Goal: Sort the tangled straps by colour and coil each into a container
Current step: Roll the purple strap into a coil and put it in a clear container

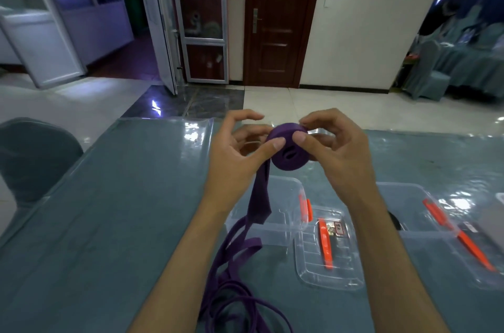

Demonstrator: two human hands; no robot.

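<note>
A purple strap coil (289,148) is held up above the tabletop (109,210), betw both hands. The left hand (237,158) has its thumb pressed on the coil's near face, w/ the other fingers curled loosely behind; the right hand (335,152) pinches the coil betw thumb and fingertips at its top right edge. From the coil's left side the loose strap tail (259,196) is hung down past the left wrist, then is spread in tangled loops (231,291) on the tabletop near the bottom edge. Just behind the tail a clear container (275,210) is set, w/ an orange clip on its right wall. Beside it, to the right, a clear lid (327,259) w/ an orange latch is laid flat. A second clear container (425,210) w/ an orange-trimmed lid is seen further right, something dark inside, not identifiable
</note>
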